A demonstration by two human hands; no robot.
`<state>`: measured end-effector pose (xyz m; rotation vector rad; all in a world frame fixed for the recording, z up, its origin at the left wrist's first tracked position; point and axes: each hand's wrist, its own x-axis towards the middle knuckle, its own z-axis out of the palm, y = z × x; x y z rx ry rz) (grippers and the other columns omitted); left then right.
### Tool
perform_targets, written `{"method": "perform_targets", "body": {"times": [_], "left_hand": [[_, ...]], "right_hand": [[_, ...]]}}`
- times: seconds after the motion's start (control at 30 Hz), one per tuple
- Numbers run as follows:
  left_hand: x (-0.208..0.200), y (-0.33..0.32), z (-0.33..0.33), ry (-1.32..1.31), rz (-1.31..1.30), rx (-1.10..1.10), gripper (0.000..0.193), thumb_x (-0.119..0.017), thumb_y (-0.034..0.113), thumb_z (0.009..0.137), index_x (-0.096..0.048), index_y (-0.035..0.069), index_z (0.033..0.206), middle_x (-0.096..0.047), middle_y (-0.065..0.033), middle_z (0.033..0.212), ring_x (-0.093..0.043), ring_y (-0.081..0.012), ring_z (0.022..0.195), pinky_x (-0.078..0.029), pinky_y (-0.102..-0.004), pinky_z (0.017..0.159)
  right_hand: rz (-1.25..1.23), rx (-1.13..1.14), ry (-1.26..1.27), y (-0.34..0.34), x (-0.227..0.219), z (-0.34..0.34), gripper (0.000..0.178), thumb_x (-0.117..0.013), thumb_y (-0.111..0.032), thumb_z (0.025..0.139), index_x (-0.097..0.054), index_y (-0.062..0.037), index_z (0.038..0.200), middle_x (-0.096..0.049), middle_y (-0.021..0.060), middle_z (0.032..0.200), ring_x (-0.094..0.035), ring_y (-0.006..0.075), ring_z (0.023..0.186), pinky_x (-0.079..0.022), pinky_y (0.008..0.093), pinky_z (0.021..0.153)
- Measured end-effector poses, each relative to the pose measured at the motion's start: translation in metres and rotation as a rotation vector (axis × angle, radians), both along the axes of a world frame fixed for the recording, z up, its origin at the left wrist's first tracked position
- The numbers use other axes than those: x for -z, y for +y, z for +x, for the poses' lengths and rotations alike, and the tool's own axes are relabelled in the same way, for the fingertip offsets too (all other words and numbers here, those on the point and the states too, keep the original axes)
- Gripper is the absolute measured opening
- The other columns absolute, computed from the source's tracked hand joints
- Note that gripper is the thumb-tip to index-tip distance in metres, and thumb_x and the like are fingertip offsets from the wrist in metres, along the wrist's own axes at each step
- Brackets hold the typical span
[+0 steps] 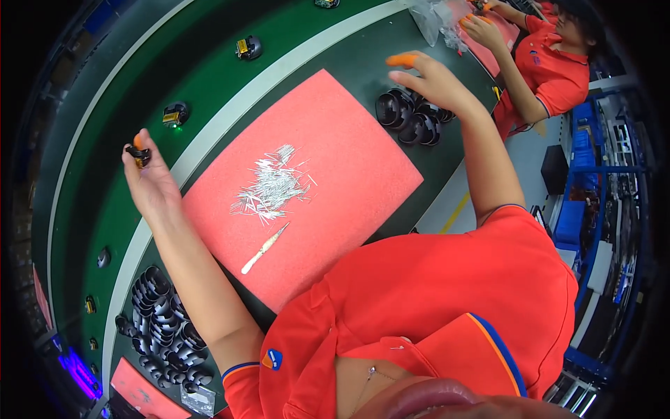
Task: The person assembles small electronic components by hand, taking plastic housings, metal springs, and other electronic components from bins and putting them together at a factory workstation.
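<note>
My left hand point(155, 187) reaches out over the green conveyor belt and pinches a small dark rounded part point(140, 156) between thumb and fingers. An orange finger cot shows behind that part. My right hand point(436, 82) is raised above a cluster of black curved shells point(419, 127), with its fingers stretched out, thumb apart, and nothing seen in it. It wears orange finger cots. Between my arms lies a pink foam mat point(342, 188). A heap of thin whitish strips point(272, 185) is spread on it, beside a slim tool with a pale handle and pointed tip point(264, 249).
On the green belt point(132, 91) sit rounded dark units with yellow parts point(174, 114), spaced apart. A large pile of black curved shells point(160, 314) lies by my left forearm. Another person in red point(551, 70) works at the far right, near clear plastic bags point(429, 17).
</note>
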<state>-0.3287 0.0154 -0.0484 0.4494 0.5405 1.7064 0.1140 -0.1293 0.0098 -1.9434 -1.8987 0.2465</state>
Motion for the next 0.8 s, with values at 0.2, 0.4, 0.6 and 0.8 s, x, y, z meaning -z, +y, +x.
{"method": "perform_targets", "body": {"times": [0.2,0.4,0.6,0.8], "left_hand": [[0.013,-0.034,0.046,0.141,-0.097,0.114,0.033,-0.05,0.021,0.098,-0.043,0.0,0.122,-0.056,-0.014,0.108,-0.059,-0.0194,0.092,-0.051,-0.0257,0.072],[0.014,-0.042,0.055,0.32,-0.067,0.041,0.04,-0.053,0.025,0.096,-0.043,0.002,0.128,-0.058,-0.0094,0.104,-0.055,-0.0146,0.086,-0.047,-0.0243,0.072],[0.016,-0.04,0.051,0.281,-0.039,0.108,0.043,-0.045,0.033,0.099,-0.045,0.0,0.128,-0.058,-0.0083,0.101,-0.054,-0.0116,0.081,-0.046,-0.0236,0.07],[0.024,-0.044,0.035,0.304,0.023,0.171,0.044,-0.036,0.033,0.098,-0.047,0.002,0.126,-0.055,-0.0054,0.089,-0.051,-0.0132,0.074,-0.041,-0.0252,0.066]], "right_hand": [[-0.209,-0.024,-0.252,-0.013,0.008,0.021,0.038,-0.063,-0.035,0.084,-0.065,-0.0046,0.107,-0.057,0.0133,0.12,-0.054,0.0315,0.111,-0.04,0.0372,0.097],[-0.257,-0.041,-0.22,0.001,0.013,0.018,0.038,-0.066,-0.034,0.082,-0.064,-0.002,0.102,-0.061,0.0161,0.113,-0.056,0.0327,0.106,-0.042,0.0379,0.094],[-0.089,0.193,0.036,0.028,0.011,0.002,0.045,-0.067,-0.033,0.085,-0.054,0.0027,0.109,-0.066,0.0168,0.093,-0.066,0.0223,0.084,-0.049,0.0301,0.075],[-0.095,0.056,0.916,0.061,-0.003,-0.1,0.048,-0.056,-0.039,0.093,-0.053,-0.0047,0.126,-0.06,0.0033,0.099,-0.058,0.0096,0.071,-0.045,0.0214,0.07]]}}
